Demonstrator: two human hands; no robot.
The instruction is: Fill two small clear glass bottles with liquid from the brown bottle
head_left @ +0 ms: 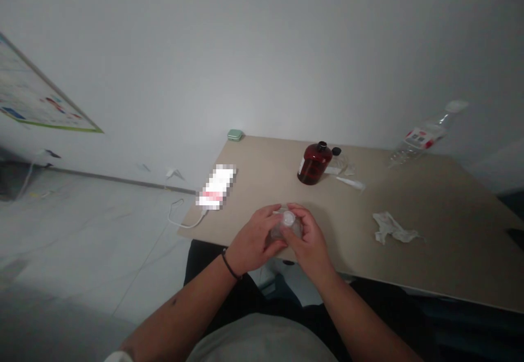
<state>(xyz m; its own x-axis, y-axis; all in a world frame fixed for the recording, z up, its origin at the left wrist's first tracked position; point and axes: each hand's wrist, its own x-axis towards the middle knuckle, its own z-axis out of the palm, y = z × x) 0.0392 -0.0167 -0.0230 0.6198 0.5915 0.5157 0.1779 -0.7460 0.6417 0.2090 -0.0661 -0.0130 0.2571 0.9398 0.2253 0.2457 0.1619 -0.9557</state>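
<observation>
Both my hands meet over the near edge of a beige table (429,231). My left hand (254,244) wraps round a small clear bottle (280,230) and holds its body. My right hand (310,242) pinches the bottle's white cap (289,218) from the right, fingers closed on it. A dark cord band sits on my left wrist. Most of the bottle is hidden by my fingers.
A dark red bottle (314,163) with a black cap stands mid-table beside small white packets (350,182). A crumpled tissue (393,229) lies to the right. A clear water bottle (426,135) lies at the far right. A phone (216,187) with a cable sits at the left edge, and a green case (234,135) lies at the far left corner.
</observation>
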